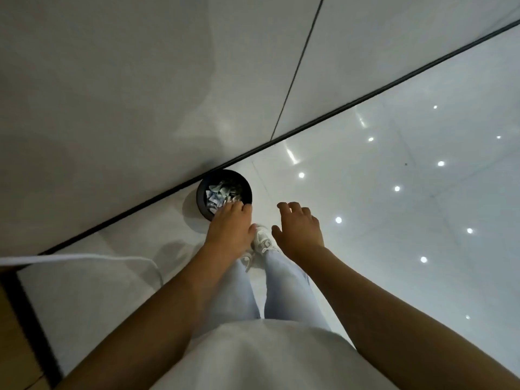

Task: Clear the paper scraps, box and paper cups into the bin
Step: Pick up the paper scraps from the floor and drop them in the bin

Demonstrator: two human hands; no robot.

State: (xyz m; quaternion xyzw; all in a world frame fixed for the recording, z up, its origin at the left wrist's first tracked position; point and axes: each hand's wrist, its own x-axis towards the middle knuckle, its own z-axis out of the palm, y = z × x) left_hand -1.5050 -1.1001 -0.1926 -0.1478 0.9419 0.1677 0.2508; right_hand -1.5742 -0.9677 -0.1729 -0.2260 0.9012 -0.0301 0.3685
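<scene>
Glossy white tiled floor [394, 220] runs up to a pale wall. Round black plastic bin [203, 192] sits on it against the wall's dark skirting line, crumpled pale paper scraps [222, 192] piled inside; no box or cups visible in it. Both hands empty: left hand [229, 229] over the bin rim, fingers loosely extended; right hand [299, 228] beside it, fingers relaxed, slightly spread. Looks like 1 drop just finished. Next: fetch remaining items, none in view.

Round black bin [202, 197] on floor against wall, holding crumpled paper scraps [221, 194].
</scene>
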